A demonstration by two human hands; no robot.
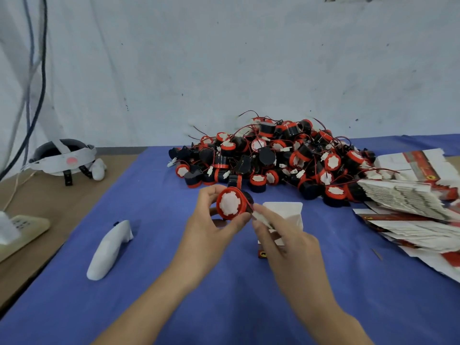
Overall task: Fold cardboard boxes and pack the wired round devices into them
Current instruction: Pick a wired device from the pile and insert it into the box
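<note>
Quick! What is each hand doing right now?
Left hand: closed, holding one round device.
Right hand: closed, pinching that device's white plug.

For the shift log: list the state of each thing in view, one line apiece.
left hand: grips the round device above the cloth.
round device: held up, white face toward camera.
right hand: pinches the white connector.
box: standing, top open.
device pile: loose, wires tangled.
flat cartons: stacked, unfolded.
controller: lying on the cloth.
</note>
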